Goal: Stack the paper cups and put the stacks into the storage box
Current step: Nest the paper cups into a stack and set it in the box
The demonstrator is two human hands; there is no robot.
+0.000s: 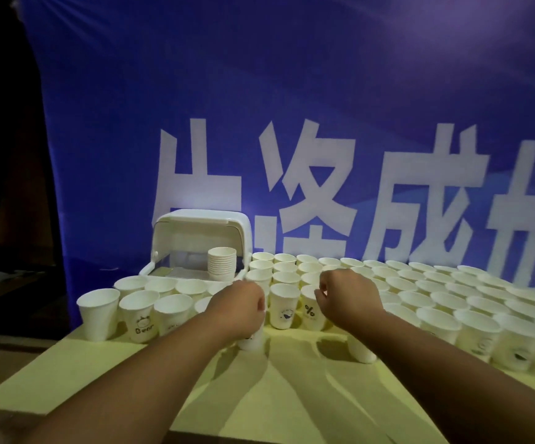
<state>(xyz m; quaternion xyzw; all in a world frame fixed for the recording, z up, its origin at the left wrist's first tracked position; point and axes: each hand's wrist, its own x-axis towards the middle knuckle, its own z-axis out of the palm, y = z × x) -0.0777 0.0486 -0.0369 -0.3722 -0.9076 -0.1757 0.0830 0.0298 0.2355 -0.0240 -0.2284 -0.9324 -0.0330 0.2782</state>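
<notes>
Many white paper cups (445, 302) stand upright in rows across the yellow table (269, 395). My left hand (242, 304) is curled over the top of one paper cup (253, 341) near the front; its rim is hidden under the hand. My right hand (346, 293) has its fingers closed at the rim of a cup marked "%" (310, 314). Another cup (360, 350) stands under my right forearm. The white storage box (243, 238) sits at the back left with its lid raised, and a stack of cups (222, 264) stands inside it.
A blue banner (291, 107) with large white characters hangs right behind the table. Cups printed with "Bear" (141, 317) and others crowd the left front of the box. The table's left edge (22, 376) drops off into a dark area.
</notes>
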